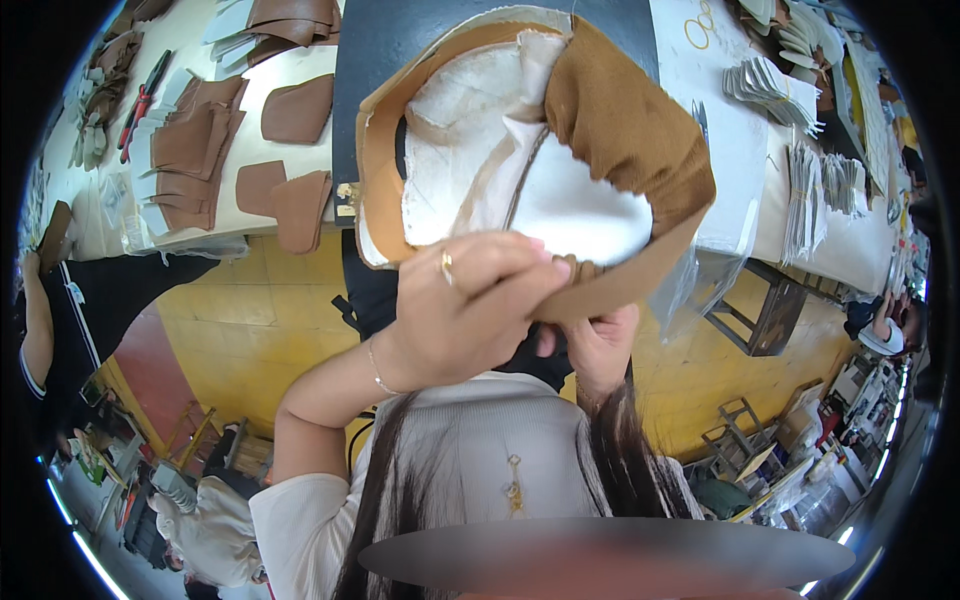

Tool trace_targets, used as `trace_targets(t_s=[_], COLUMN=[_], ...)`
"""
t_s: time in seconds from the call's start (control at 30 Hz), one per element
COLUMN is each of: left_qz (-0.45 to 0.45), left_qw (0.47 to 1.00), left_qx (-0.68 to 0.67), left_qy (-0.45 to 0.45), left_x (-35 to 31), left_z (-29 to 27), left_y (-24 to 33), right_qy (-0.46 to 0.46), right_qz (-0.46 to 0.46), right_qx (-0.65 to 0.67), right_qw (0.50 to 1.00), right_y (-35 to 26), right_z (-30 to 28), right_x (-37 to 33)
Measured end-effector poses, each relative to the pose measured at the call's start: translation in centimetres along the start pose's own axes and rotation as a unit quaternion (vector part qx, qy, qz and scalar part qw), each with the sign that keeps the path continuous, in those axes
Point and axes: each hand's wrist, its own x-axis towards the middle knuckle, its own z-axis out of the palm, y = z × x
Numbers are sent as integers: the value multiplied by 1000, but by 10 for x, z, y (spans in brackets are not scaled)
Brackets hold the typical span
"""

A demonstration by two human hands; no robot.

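Observation:
A large, rounded sewn piece of brown leather-like material (pixel 625 115) is held up in front of me, curved into an open ring. Part of its brown band is gathered into folds, and whitish backing (pixel 455 105) shows inside. My left hand (pixel 470 300), with a ring on one finger, pinches the gathered near edge from above. Under that same edge is my right hand (pixel 605 345), its thumb and fingers closed on the band. The band hides some of the right fingers.
Brown cut pieces (pixel 185 150) lie stacked on the pale left table, near red-handled pliers (pixel 138 105). Bundles of white pieces (pixel 775 90) rest on the right table. A wooden stool (pixel 760 310) stands below. Another person (pixel 100 300) is at far left.

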Motion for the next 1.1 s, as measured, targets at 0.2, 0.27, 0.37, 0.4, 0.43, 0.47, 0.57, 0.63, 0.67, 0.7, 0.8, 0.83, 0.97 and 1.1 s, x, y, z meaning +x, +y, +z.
trace_targets(t_s=[0.2, 0.27, 0.37, 0.4, 0.43, 0.47, 0.57, 0.63, 0.67, 0.7, 0.8, 0.83, 0.97, 1.1], left_qz=[-233, -286, -322, -317, -329, -314, -321, -322, -318, -315, -316, -318, -308, -220], left_qw=[963, 939, 920, 920, 911, 918, 915, 912, 918, 920, 925, 925, 930, 964], left_qx=[-122, -181, -208, -224, -242, -239, -239, -250, -234, -227, -208, -201, -194, -136], left_qy=[-53, -65, -75, -59, -51, -45, -48, -41, -46, -45, -44, -44, -45, -53], left_x=[47, 61, 73, 74, 75, 75, 72, 71, 71, 71, 71, 71, 69, 60], left_z=[-22, -26, -26, -25, -24, -23, -20, -20, -20, -20, -20, -19, -20, -20], left_y=[1, -1, -4, -5, -5, -6, -6, -5, -5, -4, -3, -2, 1, 1], right_qy=[34, 30, 17, 19, 20, 22, 34, 30, 32, 28, 26, 25, 23, 44], right_qz=[-62, -65, -60, -69, -79, -88, -108, -116, -109, -112, -100, -95, -89, -59], right_qx=[-65, -75, -142, -164, -186, -212, -223, -221, -228, -222, -215, -213, -196, -182], right_qw=[995, 995, 988, 984, 979, 973, 968, 968, 967, 968, 971, 972, 976, 981], right_y=[-32, -41, -51, -53, -54, -54, -52, -51, -50, -50, -50, -50, -50, -49], right_z=[7, 9, 9, 9, 8, 8, 8, 7, 7, 7, 6, 6, 6, 9], right_x=[14, 19, 22, 23, 24, 26, 29, 30, 30, 30, 29, 28, 27, 21])
